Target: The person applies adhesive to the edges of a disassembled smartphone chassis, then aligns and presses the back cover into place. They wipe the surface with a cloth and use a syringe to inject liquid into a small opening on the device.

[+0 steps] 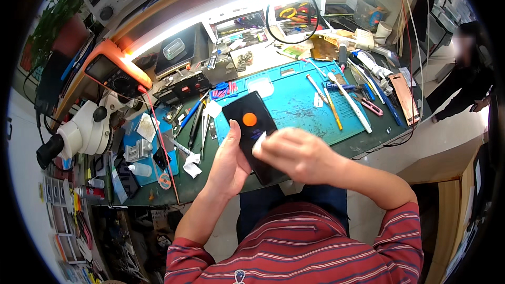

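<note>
Two hands hold a black phone [249,138] above the near edge of the tabletop [380,135]: the left hand [231,164] is clamped around its left side, its other fingers hidden behind, while the right hand [302,153] pinches a white wipe [259,142] against the screen. Because this hand covers the phone's lower right part — and most of the wipe — their full outlines are hard to make out. Beyond the phone, the blue mat [289,106] gives some open room, but tools crowd both sides.

Bright strip light [167,36], pale floor [362,193]
</note>
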The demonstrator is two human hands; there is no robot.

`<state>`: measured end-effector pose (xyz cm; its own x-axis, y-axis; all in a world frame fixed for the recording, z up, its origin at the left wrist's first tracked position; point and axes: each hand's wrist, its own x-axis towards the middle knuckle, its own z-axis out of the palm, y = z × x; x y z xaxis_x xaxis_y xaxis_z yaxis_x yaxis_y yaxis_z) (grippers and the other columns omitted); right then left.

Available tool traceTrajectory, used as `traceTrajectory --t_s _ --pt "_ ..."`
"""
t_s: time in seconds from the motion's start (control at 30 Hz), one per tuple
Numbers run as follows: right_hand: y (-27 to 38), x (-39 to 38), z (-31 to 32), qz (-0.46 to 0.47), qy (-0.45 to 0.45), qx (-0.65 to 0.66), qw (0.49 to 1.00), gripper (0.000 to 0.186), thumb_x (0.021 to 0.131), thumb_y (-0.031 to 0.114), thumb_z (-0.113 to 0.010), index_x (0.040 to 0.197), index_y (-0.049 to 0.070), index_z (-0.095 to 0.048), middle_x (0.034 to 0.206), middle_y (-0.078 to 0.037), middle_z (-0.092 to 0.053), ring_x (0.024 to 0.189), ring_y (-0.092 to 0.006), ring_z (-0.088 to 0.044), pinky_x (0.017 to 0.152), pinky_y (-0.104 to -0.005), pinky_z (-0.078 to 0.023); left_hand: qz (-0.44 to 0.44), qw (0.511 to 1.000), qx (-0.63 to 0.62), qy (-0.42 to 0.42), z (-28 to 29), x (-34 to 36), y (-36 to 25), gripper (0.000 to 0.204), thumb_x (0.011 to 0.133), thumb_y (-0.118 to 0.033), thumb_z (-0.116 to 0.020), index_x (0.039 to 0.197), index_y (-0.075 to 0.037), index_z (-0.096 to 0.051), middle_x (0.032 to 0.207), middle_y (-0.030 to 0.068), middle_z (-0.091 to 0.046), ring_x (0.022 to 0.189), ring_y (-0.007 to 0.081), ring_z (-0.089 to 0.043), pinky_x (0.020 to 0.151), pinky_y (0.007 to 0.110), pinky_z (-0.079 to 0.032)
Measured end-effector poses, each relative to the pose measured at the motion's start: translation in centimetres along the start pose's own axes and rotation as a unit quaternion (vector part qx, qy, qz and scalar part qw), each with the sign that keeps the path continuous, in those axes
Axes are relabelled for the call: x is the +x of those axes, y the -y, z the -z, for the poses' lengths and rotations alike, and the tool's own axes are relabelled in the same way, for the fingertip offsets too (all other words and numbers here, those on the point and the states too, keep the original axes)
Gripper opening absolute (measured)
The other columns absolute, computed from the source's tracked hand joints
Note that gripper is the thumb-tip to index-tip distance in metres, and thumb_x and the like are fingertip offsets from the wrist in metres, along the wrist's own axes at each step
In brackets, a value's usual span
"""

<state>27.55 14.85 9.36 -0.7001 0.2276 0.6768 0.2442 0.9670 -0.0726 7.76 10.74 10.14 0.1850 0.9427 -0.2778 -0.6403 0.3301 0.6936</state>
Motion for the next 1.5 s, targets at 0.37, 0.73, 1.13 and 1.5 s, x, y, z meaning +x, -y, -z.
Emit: traceTrajectory --t_s 0.37,0.73,1.13,1.5 --pt "-2.6 0.6 0.9 -0.030 0.037 0.045 0.998 0.059 0.082 0.035 -0.078 0.129 0.002 -0.063 0.126 -0.013 -0.059 0.108 -0.0303 -0.063 0.092 -0.0428 -0.055 0.045 0.998 0.039 0.019 -0.4 -0.2 0.3 0.084 0.101 -0.074 -0.027 0.155 -0.011 -0.037 0.147 0.0083 -0.055 0.134 0.0242 -0.056 0.111 0.045 -0.047" --pt "-2.7 3.1 0.2 -0.035 0.031 0.056 0.997 0.050 0.088 0.027 -0.072 0.128 -0.001 -0.063 0.129 -0.013 -0.059 0.115 -0.0313 -0.061 0.100 -0.0416 -0.051 0.061 0.993 0.095 0.036 -0.8 -0.3 -0.3 0.095 0.095 -0.083 -0.023 0.152 -0.009 -0.038 0.143 0.0072 -0.055 0.124 0.0203 -0.062 0.100 0.040 -0.055" --pt "-1.1 1.4 1.0 0.075 0.145 0.110 0.980 0.049 0.087 0.034 -0.073 0.121 -0.001 -0.067 0.124 -0.009 -0.059 0.117 -0.0248 -0.058 0.104 -0.0381 -0.048 0.004 1.000 -0.002 -0.027 0.9 1.4 0.0 0.023 0.107 -0.024 -0.056 0.125 -0.009 -0.053 0.108 0.0049 -0.066 0.094 0.0162 -0.069 0.079 0.039 -0.060" --pt "-2.0 -2.9 3.5 0.125 0.056 -0.028 0.990 0.029 0.075 0.009 -0.073 0.103 0.000 -0.073 0.112 -0.006 -0.064 0.097 -0.0192 -0.067 0.087 -0.0314 -0.058 -0.080 0.993 0.015 -0.086 1.2 1.5 -1.0 0.026 0.105 -0.016 -0.060 0.129 -0.007 -0.055 0.122 0.0075 -0.068 0.112 0.0210 -0.068 0.096 0.044 -0.058"
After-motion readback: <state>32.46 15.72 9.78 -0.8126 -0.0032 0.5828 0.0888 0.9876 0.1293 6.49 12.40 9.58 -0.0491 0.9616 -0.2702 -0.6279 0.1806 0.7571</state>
